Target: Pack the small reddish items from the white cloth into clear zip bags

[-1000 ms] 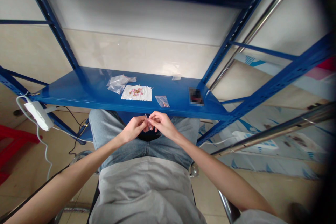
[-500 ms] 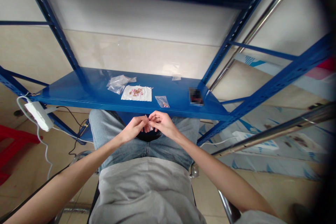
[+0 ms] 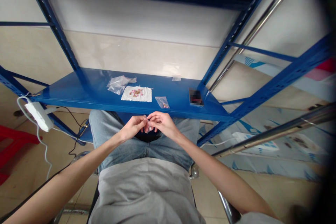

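While the left hand (image 3: pixel 132 128) and the right hand (image 3: pixel 164 123) meet over the lap, their fingertips pinch a small clear plastic bag (image 3: pixel 147 125) between them, so both hands are closed on it, with most of the bag hidden by the fingers. The bag is held just in front of the long front edge of a blue steel shelf (image 3: pixel 78 93), above the blue jeans (image 3: pixel 110 129), and touches neither. Nearest the hands on that shelf, by the front edge, lies a small zip bag (image 3: pixel 162 102) holding a few orange-pink pieces. Just left of it is a white sheet (image 3: pixel 136 93) scattered with small pink and brown pieces, and beyond that are crumpled clear plastic bags (image 3: pixel 118 84). A small clear scrap (image 3: pixel 176 79) sits near the back edge, and a dark object (image 3: pixel 196 97), too blurred to name, lies towards the right corner. Just below the left corner hangs a white power strip (image 3: pixel 39 116) with its white cable (image 3: pixel 39 140).
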Tool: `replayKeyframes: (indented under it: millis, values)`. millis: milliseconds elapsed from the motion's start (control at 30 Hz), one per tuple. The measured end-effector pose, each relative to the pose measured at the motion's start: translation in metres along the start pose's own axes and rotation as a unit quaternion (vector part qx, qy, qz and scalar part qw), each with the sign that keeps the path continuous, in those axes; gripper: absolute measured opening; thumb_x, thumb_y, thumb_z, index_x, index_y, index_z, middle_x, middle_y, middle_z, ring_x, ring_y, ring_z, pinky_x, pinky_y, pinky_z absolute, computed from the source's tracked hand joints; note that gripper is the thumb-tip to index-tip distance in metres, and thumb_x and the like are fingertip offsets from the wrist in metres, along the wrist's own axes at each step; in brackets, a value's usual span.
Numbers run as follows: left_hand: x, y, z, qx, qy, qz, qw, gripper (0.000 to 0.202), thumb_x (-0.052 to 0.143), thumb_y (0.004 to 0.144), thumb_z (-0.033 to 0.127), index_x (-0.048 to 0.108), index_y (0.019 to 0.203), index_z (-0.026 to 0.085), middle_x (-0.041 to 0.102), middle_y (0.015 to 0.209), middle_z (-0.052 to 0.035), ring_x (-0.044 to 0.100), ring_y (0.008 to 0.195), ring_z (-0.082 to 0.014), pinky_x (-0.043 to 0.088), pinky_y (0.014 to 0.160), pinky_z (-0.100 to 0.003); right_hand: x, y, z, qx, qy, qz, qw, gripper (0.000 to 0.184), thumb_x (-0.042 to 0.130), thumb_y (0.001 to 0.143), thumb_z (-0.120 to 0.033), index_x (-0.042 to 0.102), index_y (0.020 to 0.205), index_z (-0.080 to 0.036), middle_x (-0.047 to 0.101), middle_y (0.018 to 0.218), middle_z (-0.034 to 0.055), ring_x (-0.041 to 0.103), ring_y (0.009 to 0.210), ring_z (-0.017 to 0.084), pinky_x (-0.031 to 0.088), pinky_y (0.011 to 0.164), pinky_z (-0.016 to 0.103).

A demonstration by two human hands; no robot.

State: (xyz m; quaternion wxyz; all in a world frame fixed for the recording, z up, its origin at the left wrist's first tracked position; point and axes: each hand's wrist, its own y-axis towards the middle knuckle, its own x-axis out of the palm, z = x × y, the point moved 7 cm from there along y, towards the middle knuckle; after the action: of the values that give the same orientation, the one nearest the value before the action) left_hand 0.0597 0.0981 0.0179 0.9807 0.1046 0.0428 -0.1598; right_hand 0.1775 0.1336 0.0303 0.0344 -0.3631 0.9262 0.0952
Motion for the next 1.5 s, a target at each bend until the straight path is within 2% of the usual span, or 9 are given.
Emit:
replayKeyframes:
  millis: [333,500,700,900,1167,1333,1500]
  values:
    - [0.002,-0.003,0.019,0.027,-0.016,-0.03,0.999,0.042,0.05,0.096,0.048,0.064,0.083,0.012,0.065,0.074,-0.0062,0.058,0.068,-0.0143,0.046,0.068,-0.027,0.0,0.0,-0.006,0.023,0.063,-0.006,0.998,0.035,0.076,0.079,-0.041,0.066,0.1,-0.014,0.071,0.073,0.0046,0.065,0.06,0.014,0.052,0.05,0.022]
    - [0.004,-0.005,0.021,0.024,-0.026,-0.034,0.999,0.04,0.052,0.096,0.048,0.064,0.083,0.012,0.065,0.073,-0.0058,0.058,0.068,-0.0141,0.045,0.068,-0.027,0.002,-0.001,-0.007,0.027,0.076,-0.024,0.996,0.035,0.074,0.081,-0.041,0.066,0.101,-0.014,0.072,0.075,0.0056,0.067,0.062,0.015,0.052,0.05,0.022]
    - [0.006,-0.007,0.027,0.025,-0.053,-0.041,0.997,0.034,0.057,0.094,0.044,0.065,0.085,0.012,0.065,0.077,-0.006,0.058,0.071,-0.0144,0.045,0.071,-0.028,0.002,-0.002,-0.008,0.03,0.073,-0.018,0.997,0.037,0.072,0.083,-0.044,0.068,0.101,-0.013,0.074,0.077,0.0077,0.069,0.064,0.016,0.052,0.05,0.022]
    - [0.006,-0.008,0.036,0.032,-0.032,-0.041,0.998,0.037,0.054,0.096,0.044,0.065,0.08,0.012,0.063,0.075,-0.006,0.057,0.073,-0.0153,0.045,0.073,-0.029,0.005,-0.004,-0.013,0.017,0.083,-0.026,0.996,0.037,0.069,0.085,-0.047,0.069,0.099,-0.013,0.075,0.076,0.0082,0.071,0.065,0.018,0.052,0.051,0.023]
    - [0.011,-0.009,0.031,0.025,0.005,-0.066,0.998,0.04,0.049,0.097,0.047,0.064,0.084,0.013,0.061,0.078,-0.0059,0.054,0.072,-0.0149,0.044,0.071,-0.028,0.007,-0.004,-0.011,0.022,0.041,-0.032,0.998,0.034,0.064,0.088,-0.049,0.063,0.089,-0.015,0.074,0.075,0.0067,0.07,0.063,0.016,0.051,0.05,0.022]
    - [0.01,-0.01,0.028,0.027,0.049,-0.049,0.997,0.038,0.049,0.097,0.045,0.061,0.079,0.013,0.059,0.073,-0.0033,0.052,0.067,-0.0129,0.043,0.066,-0.025,0.008,-0.005,-0.008,0.022,0.03,-0.036,0.999,0.034,0.066,0.087,-0.048,0.061,0.087,-0.015,0.073,0.076,0.0066,0.07,0.065,0.016,0.051,0.049,0.022]
    - [0.005,-0.009,0.033,0.035,0.1,0.01,0.994,0.033,0.052,0.095,0.037,0.059,0.072,0.014,0.062,0.071,-0.0033,0.054,0.065,-0.0119,0.043,0.065,-0.023,0.007,-0.004,-0.009,0.009,0.023,-0.033,0.999,0.032,0.066,0.087,-0.045,0.067,0.092,-0.013,0.072,0.079,0.0072,0.069,0.07,0.017,0.054,0.051,0.023]
